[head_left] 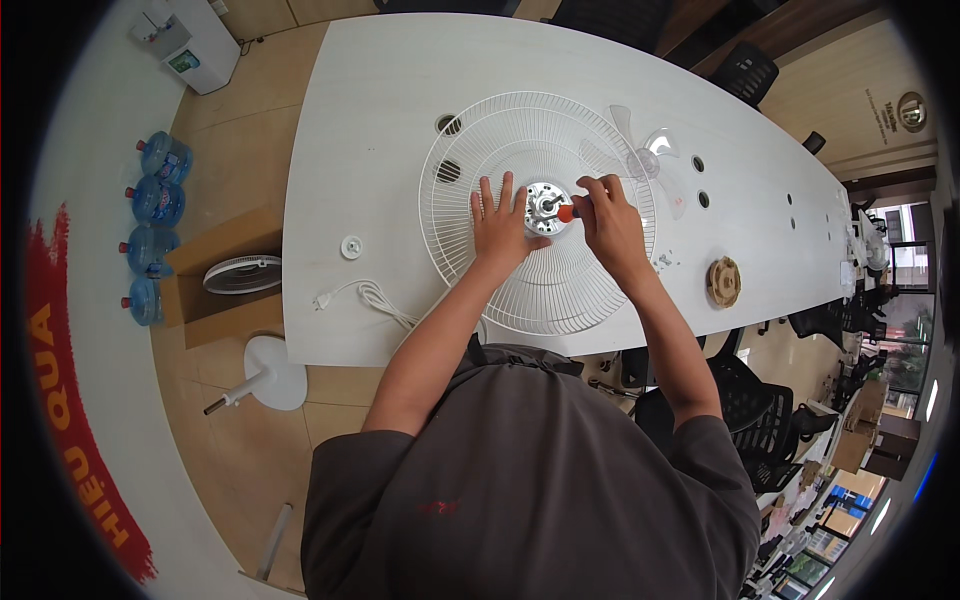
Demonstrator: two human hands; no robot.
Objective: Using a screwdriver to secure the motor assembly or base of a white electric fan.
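We saw a white table (pixel 350 120), with the wire fan cage (pixel 555 275) lying on it. Clear fan blades (pixel 645 162) were at the cage's upper right, a white cord (pixel 374 294) lower left. Left hand (pixel 499 232) lay on the cage, fingers spread, gripping nothing; right hand (pixel 614 228) hung over the cage, fingers curled. Metal hub (pixel 537 198) sat mid-cage, brown disc (pixel 724 282) right of the cage. That right hand gripped an orange screwdriver (pixel 567 213) pointed at the hub.

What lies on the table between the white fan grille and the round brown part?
In the head view, several small pale pieces, too tiny to identify, lie between the white fan grille and the round brown part.
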